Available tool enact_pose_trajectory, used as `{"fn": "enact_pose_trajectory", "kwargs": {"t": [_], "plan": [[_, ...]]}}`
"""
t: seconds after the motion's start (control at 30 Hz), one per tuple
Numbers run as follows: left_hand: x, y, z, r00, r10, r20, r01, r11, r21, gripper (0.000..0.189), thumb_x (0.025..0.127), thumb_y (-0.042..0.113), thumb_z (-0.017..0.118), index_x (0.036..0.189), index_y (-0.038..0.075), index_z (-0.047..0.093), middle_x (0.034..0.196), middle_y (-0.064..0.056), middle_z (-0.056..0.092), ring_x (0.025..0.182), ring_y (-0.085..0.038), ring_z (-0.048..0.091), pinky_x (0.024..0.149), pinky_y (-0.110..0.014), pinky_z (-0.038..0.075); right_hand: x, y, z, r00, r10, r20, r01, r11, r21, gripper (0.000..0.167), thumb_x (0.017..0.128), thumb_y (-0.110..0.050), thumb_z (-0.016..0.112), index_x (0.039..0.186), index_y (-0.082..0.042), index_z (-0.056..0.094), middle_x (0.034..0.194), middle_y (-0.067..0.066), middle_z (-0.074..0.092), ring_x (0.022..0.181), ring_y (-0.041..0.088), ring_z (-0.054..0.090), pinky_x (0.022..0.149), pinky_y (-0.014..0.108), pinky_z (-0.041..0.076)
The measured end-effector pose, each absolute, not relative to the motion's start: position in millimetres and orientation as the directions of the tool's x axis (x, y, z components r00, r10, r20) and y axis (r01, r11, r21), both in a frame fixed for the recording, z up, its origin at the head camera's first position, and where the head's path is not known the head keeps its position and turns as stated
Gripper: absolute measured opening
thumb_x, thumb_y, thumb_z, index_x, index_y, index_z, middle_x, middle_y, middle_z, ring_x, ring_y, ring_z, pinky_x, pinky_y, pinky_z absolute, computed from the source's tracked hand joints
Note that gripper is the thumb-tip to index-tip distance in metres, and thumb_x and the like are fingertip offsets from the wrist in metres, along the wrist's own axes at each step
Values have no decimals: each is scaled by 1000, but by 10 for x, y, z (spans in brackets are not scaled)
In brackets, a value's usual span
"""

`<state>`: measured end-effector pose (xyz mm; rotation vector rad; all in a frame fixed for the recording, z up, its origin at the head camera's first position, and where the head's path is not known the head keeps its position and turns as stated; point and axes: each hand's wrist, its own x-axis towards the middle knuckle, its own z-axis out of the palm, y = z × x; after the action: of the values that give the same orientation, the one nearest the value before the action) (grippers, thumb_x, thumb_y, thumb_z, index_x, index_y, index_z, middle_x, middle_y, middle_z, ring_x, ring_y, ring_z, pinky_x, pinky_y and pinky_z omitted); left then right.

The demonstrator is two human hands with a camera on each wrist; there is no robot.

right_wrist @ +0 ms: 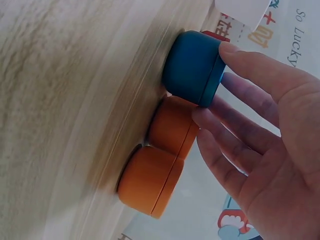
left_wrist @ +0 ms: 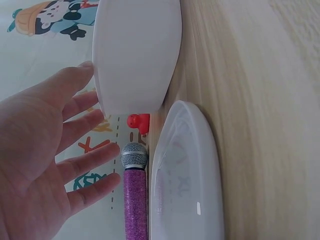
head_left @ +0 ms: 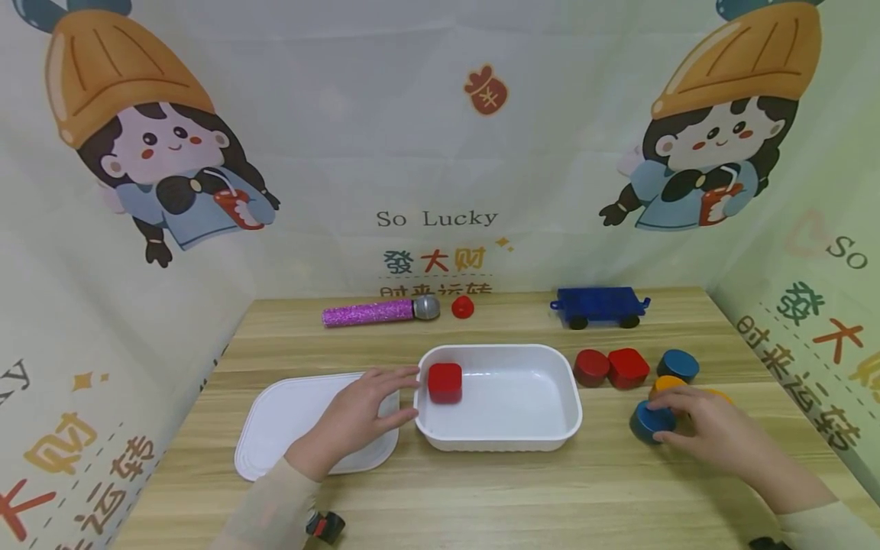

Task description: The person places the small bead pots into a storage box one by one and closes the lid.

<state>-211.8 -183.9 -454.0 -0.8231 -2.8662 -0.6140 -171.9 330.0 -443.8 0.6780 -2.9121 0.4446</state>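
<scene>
the right hand (head_left: 718,437) on my feed pinches the nearer blue block (head_left: 647,425) between thumb and fingers, just past 3 o'clock of the white tub (head_left: 516,401); two orange blocks (head_left: 668,383) sit at 1 and 2 o'clock from it. i see the left hand (head_left: 357,412) spread wide, fingertips at the tub's 9 o'clock rim.

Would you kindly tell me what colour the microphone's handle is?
The handle is sparkly purple-pink, clearest in the head view.

Pale printed cloth walls (head_left: 330,114), orange-hatted cartoon figures (head_left: 195,210), "So Lucky" lettering (head_left: 459,219), light wood-grain tabletop (head_left: 495,500)
</scene>
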Motion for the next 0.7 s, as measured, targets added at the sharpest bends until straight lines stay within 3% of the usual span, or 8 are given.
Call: {"fn": "enact_pose_trajectory", "kwargs": {"t": [0.43,0.63,0.7], "plan": [[-2101,-1839,-4539,-846,493,204,534,772,345,45,95,40,74,136,22,69,152,2,58,130,-25,59,105,-52,53,-1735,3147,-4351,-868,-422,261,-487,828,-279,34,79,-26,91,108,-14,78,113,4,74,92,19,70,77,37,62],[-2093,-1838,-4523,-848,492,196,529,778,339,46,96,42,73,137,21,68,153,3,57,129,-25,59,105,-51,54,-1787,2932,-4130,-872,-418,253,-481,827,-291,35,82,-28,89,111,-11,78,119,12,73,106,32,70,86,51,61],[-2094,-1837,-4521,-849,491,195,528,778,342,46,96,42,73,137,21,68,153,3,57,130,-25,59,105,-52,53,-1796,2847,-4038,-877,-413,247,-474,830,-295,36,83,-29,88,114,-11,78,122,14,72,103,30,70,79,43,63]]}}
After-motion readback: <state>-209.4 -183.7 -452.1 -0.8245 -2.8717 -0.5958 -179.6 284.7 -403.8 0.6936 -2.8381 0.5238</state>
